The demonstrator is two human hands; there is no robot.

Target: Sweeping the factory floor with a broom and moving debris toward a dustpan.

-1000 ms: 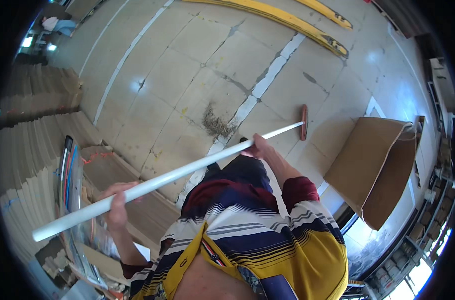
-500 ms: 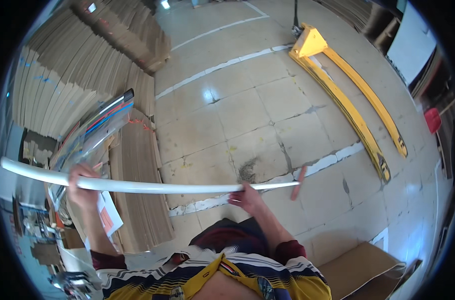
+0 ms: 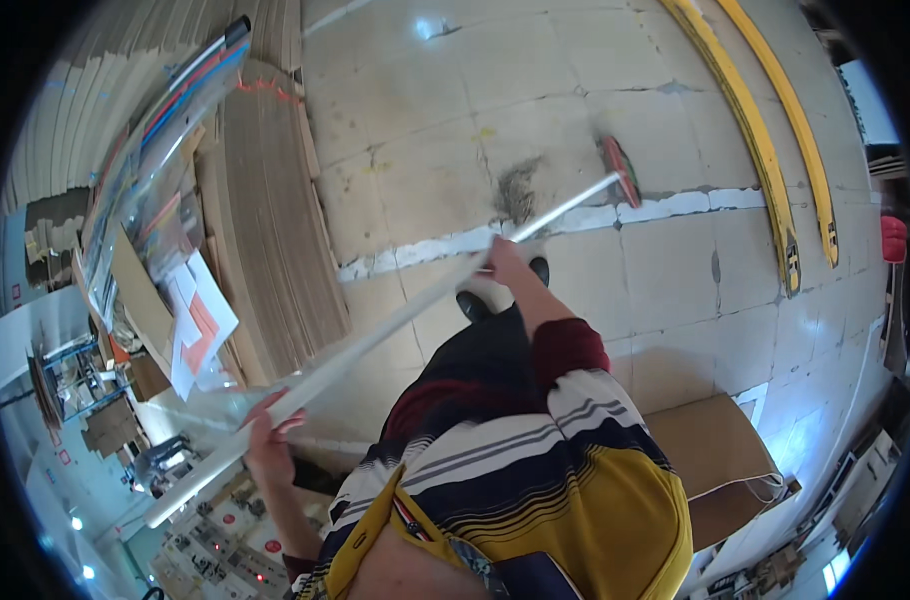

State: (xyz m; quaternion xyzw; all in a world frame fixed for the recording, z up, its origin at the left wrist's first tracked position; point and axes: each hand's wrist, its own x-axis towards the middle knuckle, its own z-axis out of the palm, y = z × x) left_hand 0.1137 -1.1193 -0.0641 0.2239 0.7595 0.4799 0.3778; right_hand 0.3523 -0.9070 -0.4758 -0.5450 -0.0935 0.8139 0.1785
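Note:
A broom with a long white handle [image 3: 375, 338] and a red head [image 3: 622, 172] slants across the view, from lower left to upper right. My left hand [image 3: 268, 445] holds the handle toward its upper end, with some fingers loosely round it. Farther down, my right hand [image 3: 500, 260] is closed on the same handle. The broom head rests on the tiled floor [image 3: 665, 300], to the right of a dark patch of swept dirt [image 3: 520, 188]. My shoes [image 3: 473, 305] show just below my right hand.
Stacked flat cardboard [image 3: 270, 220] stands at the left, with plastic wrapping and papers [image 3: 200, 320] beside it. Yellow pallet-truck forks [image 3: 750, 130] lie along the floor at the right. An open cardboard box [image 3: 715, 460] sits at the lower right.
The handle has swung from nearly level to a steep slant, its upper end dropping with my left hand. The view has tilted, and the broom head shows higher and slightly farther right.

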